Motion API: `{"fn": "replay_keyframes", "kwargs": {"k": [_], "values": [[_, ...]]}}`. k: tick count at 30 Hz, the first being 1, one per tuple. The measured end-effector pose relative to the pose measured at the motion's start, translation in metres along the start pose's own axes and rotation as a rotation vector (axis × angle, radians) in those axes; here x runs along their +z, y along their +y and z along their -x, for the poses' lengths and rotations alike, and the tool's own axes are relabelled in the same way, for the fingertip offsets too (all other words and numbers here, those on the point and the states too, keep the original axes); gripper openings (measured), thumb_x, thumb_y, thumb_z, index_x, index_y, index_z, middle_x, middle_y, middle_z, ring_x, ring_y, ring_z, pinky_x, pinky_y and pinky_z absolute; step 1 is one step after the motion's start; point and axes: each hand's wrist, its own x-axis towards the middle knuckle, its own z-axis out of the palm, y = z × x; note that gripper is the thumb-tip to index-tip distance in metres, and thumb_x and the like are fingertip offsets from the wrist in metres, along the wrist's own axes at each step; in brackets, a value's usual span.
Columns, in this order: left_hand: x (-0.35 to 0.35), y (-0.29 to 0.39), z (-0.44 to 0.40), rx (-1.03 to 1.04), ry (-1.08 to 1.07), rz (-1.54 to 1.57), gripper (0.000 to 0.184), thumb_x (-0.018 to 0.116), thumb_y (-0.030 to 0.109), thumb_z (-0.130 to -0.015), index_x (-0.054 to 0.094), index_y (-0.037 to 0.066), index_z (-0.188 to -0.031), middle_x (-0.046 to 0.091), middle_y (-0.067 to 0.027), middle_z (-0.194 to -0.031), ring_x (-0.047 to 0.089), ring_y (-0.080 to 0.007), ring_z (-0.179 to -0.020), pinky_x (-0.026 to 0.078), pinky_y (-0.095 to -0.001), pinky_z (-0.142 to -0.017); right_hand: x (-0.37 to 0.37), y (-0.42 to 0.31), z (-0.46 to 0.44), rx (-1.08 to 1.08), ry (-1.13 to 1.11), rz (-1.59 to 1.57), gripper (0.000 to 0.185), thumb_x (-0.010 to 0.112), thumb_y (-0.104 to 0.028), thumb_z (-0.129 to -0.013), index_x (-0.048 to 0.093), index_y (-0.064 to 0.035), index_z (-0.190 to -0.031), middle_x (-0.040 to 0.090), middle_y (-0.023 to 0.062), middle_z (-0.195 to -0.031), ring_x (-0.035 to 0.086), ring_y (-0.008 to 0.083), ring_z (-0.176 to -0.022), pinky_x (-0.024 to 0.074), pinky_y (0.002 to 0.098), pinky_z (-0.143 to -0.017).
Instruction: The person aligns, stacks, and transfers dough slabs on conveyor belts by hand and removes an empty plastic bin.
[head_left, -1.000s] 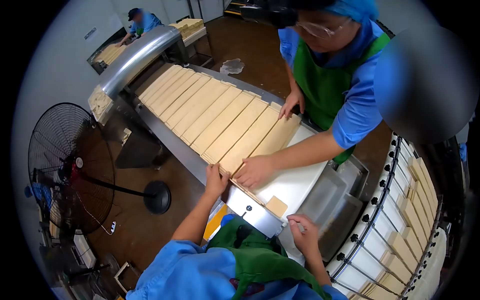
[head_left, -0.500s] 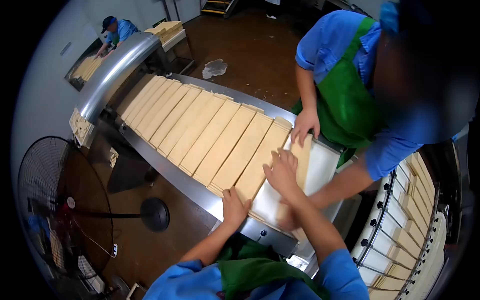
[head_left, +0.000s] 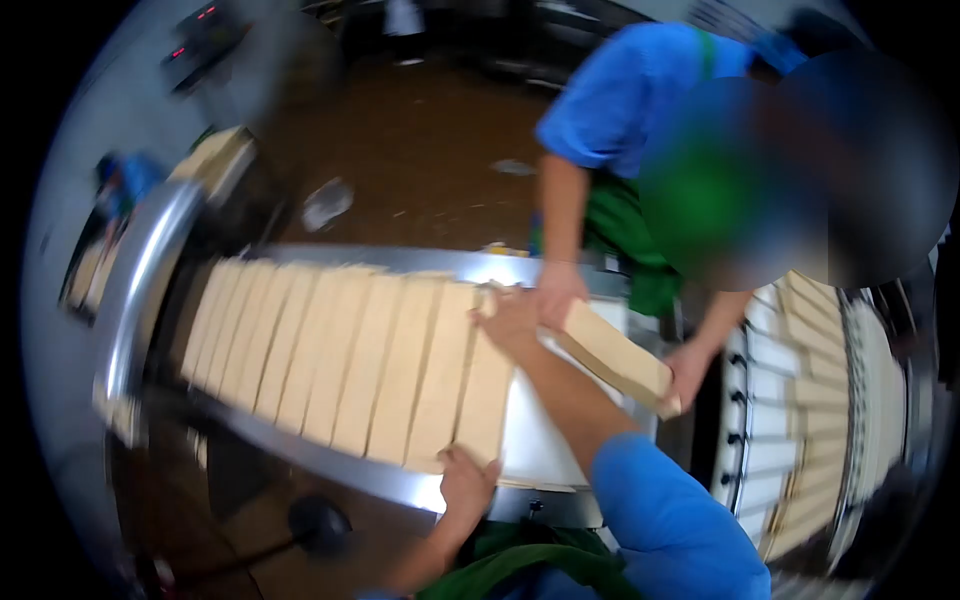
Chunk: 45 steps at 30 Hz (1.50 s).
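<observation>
Where the left hand [head_left: 468,482] and right hand [head_left: 512,316], fingers bent, meet opposite ends of the row's [head_left: 345,350] rightmost pale slab [head_left: 484,390], grip is unclear; a co-worker's hand [head_left: 559,292], holding another slab [head_left: 612,350], crowds the right; leftward arches a metal hood [head_left: 146,285].

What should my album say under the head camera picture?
Left hand and right hand at opposite ends of pale strips; co-worker holding another piece.
</observation>
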Motion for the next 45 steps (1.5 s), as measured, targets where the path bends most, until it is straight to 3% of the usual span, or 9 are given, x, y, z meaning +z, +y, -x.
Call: {"fn": "replay_keyframes", "kwargs": {"k": [9,14,18,23,27,30,32,39,45], "values": [[0.014,0.029,-0.016,0.378,-0.139,-0.007,0.083,0.075,0.029,-0.068,0.028,-0.005,-0.128,0.037,-0.0285,-0.116,0.050,-0.0480,-0.097,0.046,-0.0498,-0.083,-0.046,0.116,0.088,0.726,0.012,-0.530,0.075,0.063,-0.045,-0.074,0.035,-0.0110,-0.135,0.022,0.0146,-0.144,0.030,0.0439,-0.130,0.0458,0.0520,-0.086],[0.042,0.070,-0.018,0.297,-0.262,-0.128,0.092,0.076,0.027,-0.067,0.019,0.000,-0.133,0.035,-0.0278,-0.114,0.051,-0.0483,-0.093,0.047,-0.0509,-0.081,-0.012,0.183,0.132,0.763,0.191,-0.674,0.090,0.071,-0.039,-0.068,0.025,-0.0059,-0.137,0.020,0.0227,-0.144,0.030,0.0470,-0.129,0.0473,0.0483,-0.087],[0.072,0.108,-0.007,0.594,-0.045,0.036,0.081,0.071,0.008,-0.064,0.028,0.002,-0.132,0.035,-0.0255,-0.116,0.046,-0.0426,-0.105,0.045,-0.0440,-0.087,-0.010,0.253,0.215,0.944,0.604,-0.941,0.085,0.070,-0.035,-0.070,0.025,-0.0047,-0.135,0.028,0.0283,-0.135,0.049,0.0476,-0.109,0.0462,0.0494,-0.089],[0.104,0.219,0.044,0.894,-0.189,0.208,0.073,0.072,0.006,-0.062,0.043,0.007,-0.129,0.033,-0.0220,-0.123,0.039,-0.0394,-0.114,0.038,-0.0409,-0.096,-0.044,0.365,0.353,1.168,0.943,-0.894,0.077,0.068,-0.037,-0.075,0.027,-0.0012,-0.129,0.036,0.0274,-0.122,0.055,0.0475,-0.097,0.0486,0.0513,-0.082],[0.135,0.309,0.089,1.112,-0.253,0.133,0.078,0.076,0.008,-0.062,0.041,0.007,-0.131,0.034,-0.0207,-0.126,0.042,-0.0387,-0.113,0.039,-0.0412,-0.097,-0.036,0.471,0.427,1.430,0.732,-0.746,0.079,0.060,-0.051,-0.076,0.031,-0.0040,-0.132,0.043,0.0249,-0.124,0.055,0.0461,-0.103,0.0470,0.0487,-0.087],[0.168,0.348,0.105,1.279,-0.394,0.160,0.079,0.081,0.012,-0.063,0.042,0.006,-0.131,0.035,-0.0187,-0.128,0.048,-0.0350,-0.109,0.044,-0.0392,-0.093,-0.026,0.539,0.461,1.415,0.254,-0.507,0.066,0.046,-0.053,-0.083,0.046,-0.0034,-0.128,0.049,0.0243,-0.129,0.041,0.0426,-0.123,0.0269,0.0550,-0.103],[0.185,0.366,0.113,1.230,-0.723,0.165,0.077,0.082,0.014,-0.065,0.042,0.006,-0.131,0.035,-0.0182,-0.128,0.052,-0.0302,-0.105,0.049,-0.0352,-0.086,-0.016,0.580,0.472,1.355,0.239,-0.482,0.063,0.041,-0.050,-0.086,0.049,-0.0025,-0.127,0.050,0.0237,-0.129,0.037,0.0418,-0.126,0.0213,0.0557,-0.105],[0.245,0.392,0.123,1.192,-0.917,0.111,0.068,0.074,0.012,-0.077,0.039,0.008,-0.134,0.028,-0.0200,-0.133,0.057,-0.0305,-0.099,0.049,-0.0364,-0.087,0.001,0.674,0.488,1.342,0.256,-0.424,0.061,0.031,-0.043,-0.089,0.053,0.0051,-0.122,0.051,0.0237,-0.128,0.037,0.0398,-0.127,0.0169,0.0523,-0.107],[0.277,0.409,0.133,1.340,-0.765,0.058,0.062,0.070,0.006,-0.078,0.040,0.007,-0.133,0.022,-0.0222,-0.136,0.049,-0.0357,-0.110,0.046,-0.0366,-0.091,0.021,0.692,0.479,1.406,0.580,-0.297,0.059,0.036,-0.040,-0.088,0.053,0.0083,-0.117,0.049,0.0266,-0.128,0.042,0.0426,-0.121,0.0206,0.0518,-0.105]]}}
